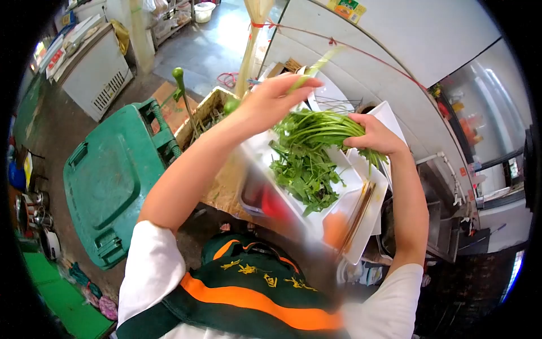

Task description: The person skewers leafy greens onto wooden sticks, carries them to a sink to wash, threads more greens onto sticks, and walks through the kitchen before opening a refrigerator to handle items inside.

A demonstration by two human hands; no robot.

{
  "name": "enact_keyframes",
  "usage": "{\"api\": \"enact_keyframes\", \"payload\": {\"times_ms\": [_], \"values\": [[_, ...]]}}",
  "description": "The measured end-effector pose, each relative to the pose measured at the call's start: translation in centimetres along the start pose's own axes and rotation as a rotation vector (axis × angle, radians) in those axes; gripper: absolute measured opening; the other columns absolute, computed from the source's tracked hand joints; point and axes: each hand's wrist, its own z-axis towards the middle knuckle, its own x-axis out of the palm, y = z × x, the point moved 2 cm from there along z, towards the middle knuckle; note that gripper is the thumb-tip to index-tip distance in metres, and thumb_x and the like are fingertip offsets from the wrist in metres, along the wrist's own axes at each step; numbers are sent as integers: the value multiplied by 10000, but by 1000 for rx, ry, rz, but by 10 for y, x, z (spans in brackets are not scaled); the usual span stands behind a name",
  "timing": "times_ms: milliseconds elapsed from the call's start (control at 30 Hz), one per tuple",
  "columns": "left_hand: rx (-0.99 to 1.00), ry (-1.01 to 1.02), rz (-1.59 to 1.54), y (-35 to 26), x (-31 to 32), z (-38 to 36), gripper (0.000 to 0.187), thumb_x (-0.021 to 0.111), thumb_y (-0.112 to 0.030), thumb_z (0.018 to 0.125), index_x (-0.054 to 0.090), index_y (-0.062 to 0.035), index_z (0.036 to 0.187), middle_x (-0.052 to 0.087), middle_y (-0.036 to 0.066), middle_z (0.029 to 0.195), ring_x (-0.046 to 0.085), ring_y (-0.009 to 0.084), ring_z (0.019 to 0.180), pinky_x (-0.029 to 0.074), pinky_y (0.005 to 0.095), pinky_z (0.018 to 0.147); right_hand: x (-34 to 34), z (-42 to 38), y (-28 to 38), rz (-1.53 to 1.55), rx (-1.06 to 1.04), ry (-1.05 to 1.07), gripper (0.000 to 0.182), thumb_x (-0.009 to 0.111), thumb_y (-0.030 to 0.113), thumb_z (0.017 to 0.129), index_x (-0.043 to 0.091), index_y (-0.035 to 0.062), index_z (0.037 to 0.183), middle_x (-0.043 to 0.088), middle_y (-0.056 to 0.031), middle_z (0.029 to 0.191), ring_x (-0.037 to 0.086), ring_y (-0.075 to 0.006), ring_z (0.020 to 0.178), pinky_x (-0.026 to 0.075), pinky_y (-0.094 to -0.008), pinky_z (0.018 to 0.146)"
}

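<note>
My right hand (377, 134) is closed around the stem end of a bunch of leafy greens (307, 155). Its thin stems run leftward, and the leaves spread over a white tray (349, 179). Just left of the bunch, the fingers of my left hand (276, 97) close on a pale green stalk (320, 63), which slants up and to the right. The palm side of that hand is hidden. Thin brown sticks (355, 217) lie on a second white tray (370, 234), nearer to me.
A green lidded bin (113, 175) stands to the left. Beside it is a foam box (217, 101) with plant scraps. Tiled wall (350, 53) rises behind the trays, and a metal sink (432, 198) lies at the right. A white chest freezer (97, 73) stands farther back.
</note>
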Motion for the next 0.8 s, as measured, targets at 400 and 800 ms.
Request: {"api": "enact_keyframes", "payload": {"times_ms": [400,800], "values": [[-159,499,195,20,54,40,377,643,-122,615,498,-27,949,579,87,758,549,174,726,422,286,684,12,-14,24,-422,-294,-454,336,665,207,598,583,38,877,595,-91,802,555,-176,729,424,-289,668],[-346,-9,-191,5,-54,23,97,575,-102,715,516,-36,757,528,13,641,474,77,582,375,214,546,73,37,-106,-31,-59,-714,266,609,208,695,572,58,911,573,-73,868,531,-139,771,417,-248,695]]}}
